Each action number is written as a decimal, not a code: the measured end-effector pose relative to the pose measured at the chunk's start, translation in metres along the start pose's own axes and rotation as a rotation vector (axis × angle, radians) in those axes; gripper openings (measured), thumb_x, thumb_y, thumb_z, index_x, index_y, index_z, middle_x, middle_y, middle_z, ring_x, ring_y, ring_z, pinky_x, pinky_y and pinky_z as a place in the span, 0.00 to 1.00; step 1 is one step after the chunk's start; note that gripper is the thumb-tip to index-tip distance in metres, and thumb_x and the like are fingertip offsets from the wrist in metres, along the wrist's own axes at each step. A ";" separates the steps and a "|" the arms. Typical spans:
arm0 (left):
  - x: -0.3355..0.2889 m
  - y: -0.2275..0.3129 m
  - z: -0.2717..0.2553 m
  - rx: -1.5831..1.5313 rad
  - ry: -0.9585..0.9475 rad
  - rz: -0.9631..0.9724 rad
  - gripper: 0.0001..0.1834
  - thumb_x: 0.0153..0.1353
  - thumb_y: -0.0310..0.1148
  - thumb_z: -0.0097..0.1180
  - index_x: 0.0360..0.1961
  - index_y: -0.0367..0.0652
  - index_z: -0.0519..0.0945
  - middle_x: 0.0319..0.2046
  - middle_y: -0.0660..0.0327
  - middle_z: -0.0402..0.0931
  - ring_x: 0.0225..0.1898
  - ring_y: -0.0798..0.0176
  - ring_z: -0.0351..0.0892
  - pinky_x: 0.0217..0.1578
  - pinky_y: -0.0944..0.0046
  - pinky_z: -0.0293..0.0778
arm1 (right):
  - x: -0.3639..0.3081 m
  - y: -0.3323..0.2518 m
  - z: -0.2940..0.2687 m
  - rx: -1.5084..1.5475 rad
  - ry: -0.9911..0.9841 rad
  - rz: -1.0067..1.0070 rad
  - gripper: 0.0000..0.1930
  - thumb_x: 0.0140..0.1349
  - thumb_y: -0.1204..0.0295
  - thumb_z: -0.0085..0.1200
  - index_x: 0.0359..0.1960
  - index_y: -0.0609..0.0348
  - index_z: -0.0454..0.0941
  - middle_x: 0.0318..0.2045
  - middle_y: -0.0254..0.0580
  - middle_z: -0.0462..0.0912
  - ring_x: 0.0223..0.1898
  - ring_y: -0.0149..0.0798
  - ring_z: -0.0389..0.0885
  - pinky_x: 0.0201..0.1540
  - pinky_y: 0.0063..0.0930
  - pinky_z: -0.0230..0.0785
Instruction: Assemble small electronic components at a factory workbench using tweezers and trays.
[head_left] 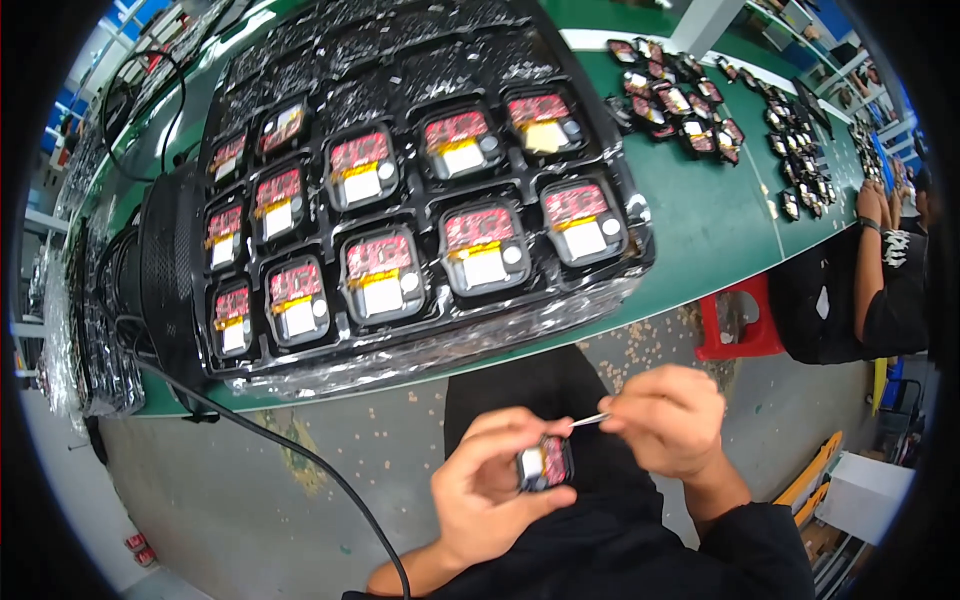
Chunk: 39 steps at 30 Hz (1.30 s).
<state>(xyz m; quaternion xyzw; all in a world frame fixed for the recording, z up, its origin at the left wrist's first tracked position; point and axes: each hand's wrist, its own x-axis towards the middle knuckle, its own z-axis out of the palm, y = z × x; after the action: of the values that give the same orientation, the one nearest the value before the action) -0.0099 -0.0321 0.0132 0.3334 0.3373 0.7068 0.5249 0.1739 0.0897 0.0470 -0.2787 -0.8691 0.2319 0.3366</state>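
left grip (482, 495) clasps the device (546, 463) between thumb (538, 502) and fingers (497, 424), while right grip (668, 424) pinches a metal tool (588, 420).

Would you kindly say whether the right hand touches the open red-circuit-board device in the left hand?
Apart. The head view shows black trousers between the right hand, which pinches a slim metal tool, and the red-circuit-board device.
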 end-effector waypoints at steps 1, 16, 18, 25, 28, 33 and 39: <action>0.000 0.011 0.000 0.021 0.003 0.009 0.34 0.48 0.13 0.77 0.57 0.34 0.76 0.58 0.47 0.70 0.61 0.42 0.80 0.63 0.42 0.78 | 0.005 0.005 -0.005 -0.010 0.062 0.007 0.13 0.45 0.79 0.74 0.35 0.57 0.86 0.27 0.36 0.82 0.24 0.39 0.82 0.26 0.30 0.74; 0.107 0.147 -0.015 1.085 0.084 0.668 0.19 0.48 0.25 0.80 0.38 0.35 0.81 0.45 0.51 0.81 0.46 0.54 0.86 0.45 0.59 0.85 | 0.100 0.078 -0.002 -0.579 -0.003 0.437 0.24 0.68 0.57 0.61 0.65 0.41 0.76 0.47 0.45 0.75 0.31 0.55 0.85 0.33 0.50 0.77; 0.131 0.159 -0.023 1.196 0.092 0.670 0.16 0.54 0.19 0.73 0.44 0.32 0.84 0.44 0.51 0.83 0.44 0.57 0.85 0.44 0.62 0.83 | 0.099 0.076 0.001 -0.566 -0.006 0.460 0.20 0.68 0.58 0.62 0.59 0.44 0.77 0.48 0.44 0.76 0.31 0.55 0.86 0.32 0.50 0.77; 0.199 0.193 -0.051 1.757 0.294 0.546 0.17 0.64 0.29 0.66 0.51 0.32 0.81 0.44 0.42 0.85 0.46 0.40 0.86 0.48 0.53 0.79 | 0.074 0.082 0.008 -0.505 0.188 0.332 0.17 0.64 0.63 0.66 0.49 0.55 0.76 0.55 0.42 0.78 0.32 0.57 0.85 0.34 0.49 0.76; 0.233 0.194 -0.073 1.756 0.275 0.476 0.15 0.59 0.30 0.71 0.44 0.34 0.84 0.38 0.44 0.86 0.42 0.40 0.86 0.44 0.53 0.80 | 0.075 0.083 0.009 -0.488 0.203 0.336 0.17 0.63 0.64 0.67 0.47 0.55 0.75 0.54 0.40 0.79 0.33 0.57 0.84 0.34 0.49 0.76; 0.258 0.188 -0.092 1.764 0.171 0.377 0.14 0.60 0.35 0.70 0.42 0.36 0.88 0.33 0.45 0.87 0.37 0.44 0.88 0.42 0.54 0.80 | 0.076 0.082 0.008 -0.474 0.207 0.337 0.16 0.62 0.65 0.67 0.46 0.56 0.75 0.54 0.41 0.79 0.33 0.57 0.85 0.34 0.48 0.76; 0.242 0.183 -0.082 1.669 0.105 0.319 0.14 0.71 0.33 0.59 0.49 0.33 0.85 0.41 0.45 0.87 0.40 0.47 0.88 0.45 0.56 0.80 | 0.073 0.085 0.008 -0.456 0.230 0.340 0.16 0.61 0.66 0.67 0.47 0.56 0.76 0.54 0.41 0.80 0.35 0.57 0.85 0.36 0.47 0.77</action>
<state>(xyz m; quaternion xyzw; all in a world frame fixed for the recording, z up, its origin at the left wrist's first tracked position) -0.2271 0.1511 0.1482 0.6214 0.7209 0.3064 -0.0153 0.1506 0.1973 0.0252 -0.5130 -0.7958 0.0509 0.3177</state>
